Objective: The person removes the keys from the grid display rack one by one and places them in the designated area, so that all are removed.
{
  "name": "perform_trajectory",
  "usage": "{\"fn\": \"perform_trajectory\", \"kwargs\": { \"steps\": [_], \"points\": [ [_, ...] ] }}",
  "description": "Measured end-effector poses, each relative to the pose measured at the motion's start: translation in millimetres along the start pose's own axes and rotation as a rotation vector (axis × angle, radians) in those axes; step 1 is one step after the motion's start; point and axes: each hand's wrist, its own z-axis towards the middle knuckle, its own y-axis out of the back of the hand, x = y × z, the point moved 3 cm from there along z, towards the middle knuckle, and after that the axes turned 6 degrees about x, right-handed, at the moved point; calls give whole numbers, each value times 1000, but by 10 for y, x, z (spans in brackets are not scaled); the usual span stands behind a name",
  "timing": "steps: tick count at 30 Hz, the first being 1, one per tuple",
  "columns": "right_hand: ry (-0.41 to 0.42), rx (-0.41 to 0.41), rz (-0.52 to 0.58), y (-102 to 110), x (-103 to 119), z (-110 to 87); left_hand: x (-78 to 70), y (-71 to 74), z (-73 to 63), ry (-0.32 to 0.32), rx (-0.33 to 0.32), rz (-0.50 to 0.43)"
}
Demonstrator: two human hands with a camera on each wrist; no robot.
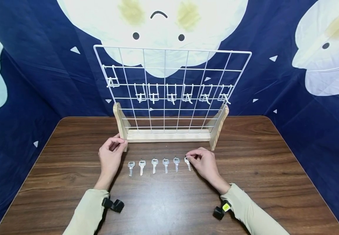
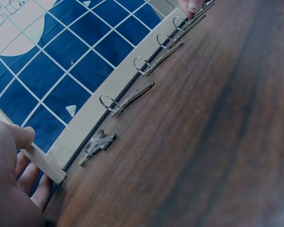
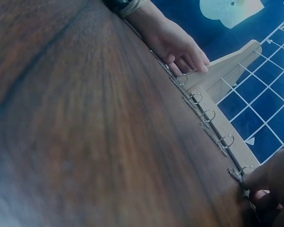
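Several silver keys, such as the leftmost key [image 1: 131, 165], lie in a row on the table in front of a white wire grid rack [image 1: 165, 68] with a wooden stand [image 1: 169, 137]. Small metal rings stand up from their heads in both wrist views. At the row's right end, my right hand [image 1: 206, 164] pinches the top of the last key [image 1: 188, 165], with its blade pointing toward me. My left hand [image 1: 110, 158] grips the front of the stand's left wooden foot [image 1: 119, 119], thumb on one side and fingers on the other [image 2: 47, 168].
White hooks, such as the middle hook [image 1: 171, 97], hang in a row across the grid. One separate hook [image 1: 110, 81] sits higher at the left edge. Dark blue cloth [image 1: 34, 98] with white shapes surrounds the brown wooden table [image 1: 263, 169].
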Motion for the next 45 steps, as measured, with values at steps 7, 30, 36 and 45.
{"fn": "perform_trajectory", "kwargs": {
  "steps": [7, 30, 36, 45],
  "points": [
    [-12, -14, -25, -12, 24, -10, -7, 10, -6, 2, 0, -2],
    [-127, -10, -35, -27, -3, -4, -20, 34, -19, 23, -1, -4],
    [-117, -69, 43, -19, -55, -9, -21, 28, -24, 21, -3, 5],
    [-212, -146, 170, 33, -34, -12, -32, 2, -13, 11, -17, -5]
  ]
}}
